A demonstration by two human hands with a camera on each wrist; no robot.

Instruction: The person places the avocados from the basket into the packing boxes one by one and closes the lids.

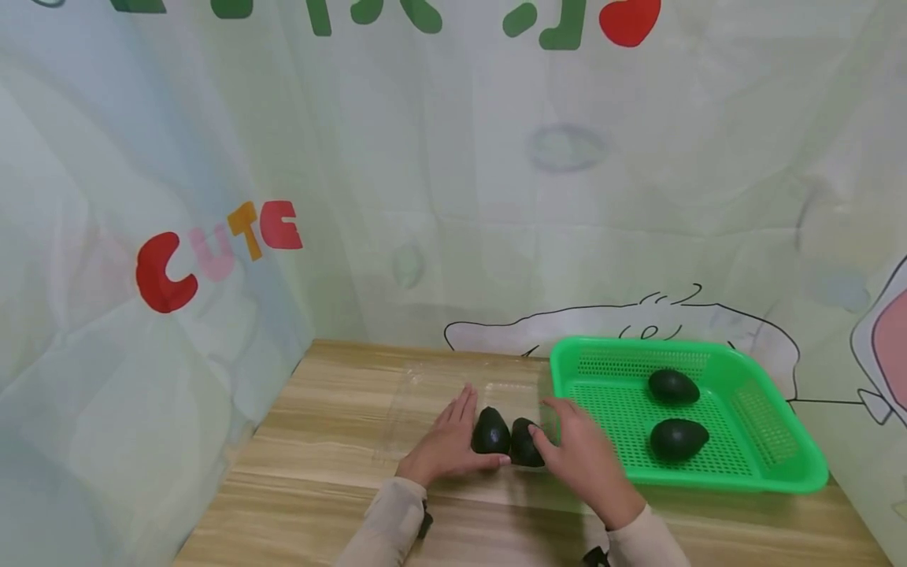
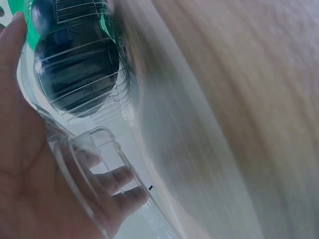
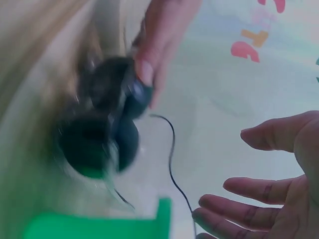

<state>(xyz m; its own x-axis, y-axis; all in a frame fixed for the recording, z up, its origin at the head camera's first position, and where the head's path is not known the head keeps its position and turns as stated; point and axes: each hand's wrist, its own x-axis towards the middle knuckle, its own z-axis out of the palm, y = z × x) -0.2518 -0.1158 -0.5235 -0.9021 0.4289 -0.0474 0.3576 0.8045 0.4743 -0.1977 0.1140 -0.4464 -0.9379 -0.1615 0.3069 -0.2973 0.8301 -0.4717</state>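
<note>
From the head, the left hand lies with its fingers stretched forward and its thumb drawn across the near side. One avocado sits between that thumb and forefinger, just right of the palm; the second avocado stands beside it, directly left of the right hand. Both are in a clear plastic box, whose open lid spreads out left of the left hand on the wooden desk. The right hand is loosely spread, its thumb at the second avocado. To its right is a green basket carrying a far avocado and a near avocado.

From the left wrist, the left palm is open along the clear plastic, its fingers extended behind a rim; the dark fruit shows beyond the palm, near the raised thumb.

From the right wrist, the right hand is wide open and grips nothing, with the boxed pair across from its fingertips. The left thumb rests at one of them. Blur softens this view, so whether the right thumb actually touches its avocado I cannot tell.
</note>
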